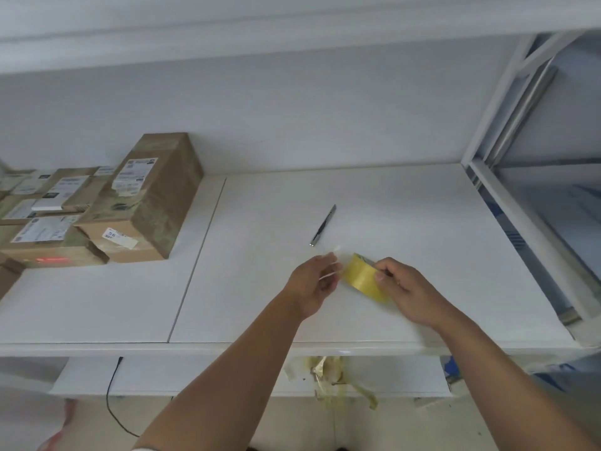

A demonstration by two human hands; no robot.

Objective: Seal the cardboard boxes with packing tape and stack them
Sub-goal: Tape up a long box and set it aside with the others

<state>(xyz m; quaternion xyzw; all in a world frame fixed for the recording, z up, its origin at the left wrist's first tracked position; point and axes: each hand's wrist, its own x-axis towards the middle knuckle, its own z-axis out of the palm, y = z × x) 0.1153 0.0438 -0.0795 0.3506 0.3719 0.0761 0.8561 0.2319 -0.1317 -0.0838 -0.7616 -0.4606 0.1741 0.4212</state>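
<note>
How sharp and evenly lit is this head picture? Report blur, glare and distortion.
Head view: soft, even light, faint shadows, no hard glare on the white table; wide-angle bending of straight lines toward the edges; left hand slightly motion-blurred beside the yellow tape roll gripped by the right hand; labels on the brown cardboard boxes unreadable.

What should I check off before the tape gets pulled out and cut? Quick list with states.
1. Roll held: right hand grips the yellow tape roll above the table. ok.
2. Free end found: left hand pinches a pale strip at the roll's edge. ok.
3. Cutter in reach: utility knife lies on the table just beyond the hands, untouched. ok.
4. Blade out: too small to see. cannot tell.
5. Box in front to seal: none by the hands; the cardboard boxes sit stacked at far left. not ok.
6. Those boxes already sealed: tape shows on some, not all faces visible. cannot tell.
</note>
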